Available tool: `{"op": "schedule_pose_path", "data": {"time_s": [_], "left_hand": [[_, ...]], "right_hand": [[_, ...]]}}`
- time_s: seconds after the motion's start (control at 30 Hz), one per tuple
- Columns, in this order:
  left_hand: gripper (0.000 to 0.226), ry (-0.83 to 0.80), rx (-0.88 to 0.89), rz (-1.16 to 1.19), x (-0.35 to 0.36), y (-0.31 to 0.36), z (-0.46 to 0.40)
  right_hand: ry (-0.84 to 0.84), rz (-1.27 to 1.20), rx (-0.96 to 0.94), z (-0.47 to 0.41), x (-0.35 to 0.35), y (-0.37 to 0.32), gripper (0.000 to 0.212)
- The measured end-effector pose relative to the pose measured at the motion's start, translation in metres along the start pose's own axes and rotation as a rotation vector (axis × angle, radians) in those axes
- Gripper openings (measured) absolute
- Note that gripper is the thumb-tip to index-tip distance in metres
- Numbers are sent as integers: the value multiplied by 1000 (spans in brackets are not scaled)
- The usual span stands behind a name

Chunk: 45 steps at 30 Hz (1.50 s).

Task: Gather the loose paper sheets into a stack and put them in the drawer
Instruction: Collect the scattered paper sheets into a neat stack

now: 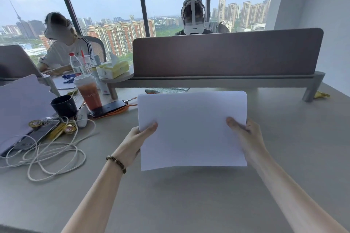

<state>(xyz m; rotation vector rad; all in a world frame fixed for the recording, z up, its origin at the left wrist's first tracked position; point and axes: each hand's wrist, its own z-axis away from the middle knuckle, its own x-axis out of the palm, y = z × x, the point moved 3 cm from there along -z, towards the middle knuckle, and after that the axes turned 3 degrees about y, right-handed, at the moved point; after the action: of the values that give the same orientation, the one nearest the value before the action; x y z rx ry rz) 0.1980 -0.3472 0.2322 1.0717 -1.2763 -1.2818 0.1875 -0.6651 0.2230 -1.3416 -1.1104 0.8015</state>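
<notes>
- left hand (139,139) pinches the paper stack's (191,128) left edge, thumb on top.
- right hand (246,134) clamps its right edge, above the desk (189,204).

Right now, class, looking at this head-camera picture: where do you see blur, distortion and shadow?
Head view: the right hand is motion-blurred, the left hand sharper; wide-angle distortion tilts the window frames; the paper stack, held off the desk, casts a soft shadow under its near edge.
</notes>
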Motion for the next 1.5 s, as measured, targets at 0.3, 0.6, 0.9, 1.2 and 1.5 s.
{"op": "schedule_pose_path", "data": {"time_s": [0.3, 0.6, 0.9, 1.2, 1.5], "left_hand": [[81, -2, 31, 740, 19, -26, 4], [40, 205, 3, 798, 126, -29, 4], [27, 374, 17, 654, 96, -19, -4], [2, 418, 250, 218, 56, 6, -5], [7, 317, 343, 26, 55, 23, 6]], "right_hand": [[111, -320, 131, 0, 2, 11, 11], [176, -448, 187, 14, 32, 17, 6], [-177, -337, 254, 2, 3, 10, 59], [-411, 304, -56, -14, 21, -48, 34], [-173, 35, -332, -1, 54, -53, 17]]}}
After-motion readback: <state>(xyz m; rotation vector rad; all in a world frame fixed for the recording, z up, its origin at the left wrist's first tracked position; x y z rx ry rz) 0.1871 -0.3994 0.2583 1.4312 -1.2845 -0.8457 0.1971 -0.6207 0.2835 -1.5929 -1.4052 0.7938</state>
